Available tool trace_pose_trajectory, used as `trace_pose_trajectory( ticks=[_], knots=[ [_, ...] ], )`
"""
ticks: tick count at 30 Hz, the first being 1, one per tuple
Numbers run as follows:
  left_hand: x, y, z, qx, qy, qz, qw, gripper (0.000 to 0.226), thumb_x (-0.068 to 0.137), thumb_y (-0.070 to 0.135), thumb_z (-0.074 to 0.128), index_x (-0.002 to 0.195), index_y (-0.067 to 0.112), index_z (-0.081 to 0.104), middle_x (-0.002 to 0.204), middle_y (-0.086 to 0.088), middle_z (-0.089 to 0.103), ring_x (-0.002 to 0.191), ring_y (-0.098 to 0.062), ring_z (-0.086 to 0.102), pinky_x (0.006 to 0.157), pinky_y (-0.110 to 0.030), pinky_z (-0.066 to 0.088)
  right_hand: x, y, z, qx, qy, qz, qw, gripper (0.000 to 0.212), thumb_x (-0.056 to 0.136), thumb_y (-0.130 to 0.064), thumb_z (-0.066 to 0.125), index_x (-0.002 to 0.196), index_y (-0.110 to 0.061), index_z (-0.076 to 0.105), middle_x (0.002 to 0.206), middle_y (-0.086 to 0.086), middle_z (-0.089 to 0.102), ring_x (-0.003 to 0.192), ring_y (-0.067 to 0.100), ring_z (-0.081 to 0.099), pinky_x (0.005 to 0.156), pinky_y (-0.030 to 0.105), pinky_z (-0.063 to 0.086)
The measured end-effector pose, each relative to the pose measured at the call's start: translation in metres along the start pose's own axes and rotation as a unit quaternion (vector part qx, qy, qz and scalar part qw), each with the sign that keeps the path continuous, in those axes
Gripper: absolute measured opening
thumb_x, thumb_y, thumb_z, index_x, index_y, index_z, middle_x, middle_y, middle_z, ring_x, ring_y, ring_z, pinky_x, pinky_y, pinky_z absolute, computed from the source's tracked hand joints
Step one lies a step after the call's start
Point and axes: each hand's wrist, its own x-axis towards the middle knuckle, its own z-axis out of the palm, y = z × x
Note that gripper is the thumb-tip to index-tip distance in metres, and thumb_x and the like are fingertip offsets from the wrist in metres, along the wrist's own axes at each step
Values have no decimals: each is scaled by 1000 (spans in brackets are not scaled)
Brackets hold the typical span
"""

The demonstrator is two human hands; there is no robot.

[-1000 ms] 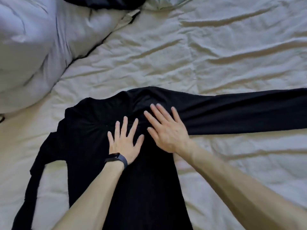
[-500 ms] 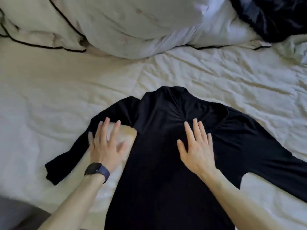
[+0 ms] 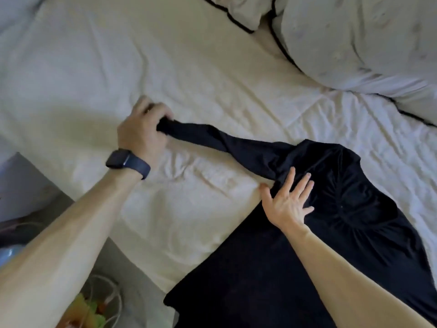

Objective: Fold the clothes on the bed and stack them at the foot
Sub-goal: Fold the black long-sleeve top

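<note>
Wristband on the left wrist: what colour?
Dark navy blue wristband, seen best in the head view.

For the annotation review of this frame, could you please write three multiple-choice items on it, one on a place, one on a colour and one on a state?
1. Where does the right hand rest?
A. On a pillow
B. Flat on the garment's chest, near the shoulder
C. On the wristband

2. What colour is the garment?
A. Black
B. Red
C. White

3. What is the left hand doing?
A. Lying open on the sheet
B. Hanging off the bed
C. Gripping the sleeve end, sleeve drawn out straight

Answers: 1 B, its palm and spread fingers lie on the dark fabric. 2 A, it shows black against the cream sheet. 3 C, its fingers are closed around the cuff.
</note>
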Motion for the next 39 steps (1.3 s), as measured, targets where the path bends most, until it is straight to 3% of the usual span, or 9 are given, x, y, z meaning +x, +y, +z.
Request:
trace_pose_trajectory(
  ticks=[5, 10, 14, 17, 20, 26, 34, 36, 39],
  knots=[
    [81, 6, -19, 98, 230, 92, 964, 34, 75, 1, 51, 99, 24, 58, 104, -13, 61, 91, -25, 52, 72, -33, 35, 0, -1, -5, -25, -8, 6, 1000, 95, 90, -75, 35, 157, -35, -20, 166, 5, -28, 153, 24, -24, 114, 74, 7],
    [39, -36, 11, 332, -224, -15, 916, 68, 91, 12, 58, 149, 35, 31, 163, -10, 12, 149, -32, 12, 117, -61, 13, -3, -8, -22, -50, -49, 17, 997, 96, 93, -73, 35, 159, -29, -19, 166, 13, -26, 154, 31, -20, 117, 71, 8],
    [8, -20, 25, 175, -106, -137, 969, 60, 84, 7, 58, 140, 23, 45, 156, -12, 27, 141, -38, 29, 111, -57, 25, -11, -25, -44, -37, 26, -15, 999, 88, 93, -62, 55, 158, -15, 19, 168, 21, 1, 156, 37, -3, 122, 59, 13],
    [-8, 8, 43, 4, -51, -207, 977, 22, 86, 23, 61, 107, 22, 56, 113, 1, 59, 98, -27, 59, 71, -36, 47, -23, -44, -46, 14, 206, -190, 960, 66, 87, -46, 71, 141, -14, 49, 155, 10, 39, 145, 30, 27, 112, 49, 35],
    [-12, 39, 62, -129, -186, -349, 909, 32, 89, 57, 58, 92, 25, 60, 82, 9, 65, 75, -13, 63, 54, -25, 43, -23, -72, -36, -20, 214, -298, 930, 54, 86, -43, 74, 133, -20, 59, 129, 1, 59, 119, 26, 48, 89, 42, 46],
    [7, 61, 77, -244, -390, -488, 742, 62, 81, 76, 58, 99, 17, 70, 80, -1, 78, 69, -19, 76, 56, -33, 60, -1, -84, -19, -38, 146, -283, 947, 22, 103, -22, 51, 115, -17, 69, 101, -2, 67, 91, 24, 56, 78, 38, 44],
    [39, 45, 64, -515, -141, -583, 613, 12, 94, 23, 67, 90, 13, 63, 87, -3, 73, 79, -21, 72, 63, -33, 60, -28, -38, -15, 19, 157, -359, 920, 9, 94, -9, 67, 97, -13, 74, 85, 0, 67, 69, 24, 58, 62, 40, 48],
    [51, 34, 56, -487, -150, -599, 618, 11, 95, 20, 66, 93, 11, 59, 83, -4, 67, 78, -22, 68, 63, -38, 62, -26, -34, -13, 5, 151, -364, 919, 7, 95, -11, 67, 96, -13, 74, 83, 0, 66, 70, 25, 58, 62, 41, 50],
    [69, 18, 46, -263, -213, -591, 732, 45, 89, 34, 73, 123, 10, 58, 111, -5, 66, 96, -23, 68, 71, -42, 62, -22, -33, -6, 6, 145, -361, 921, 7, 94, -13, 68, 96, -15, 74, 84, 0, 66, 72, 25, 57, 63, 43, 51]
  ],
)
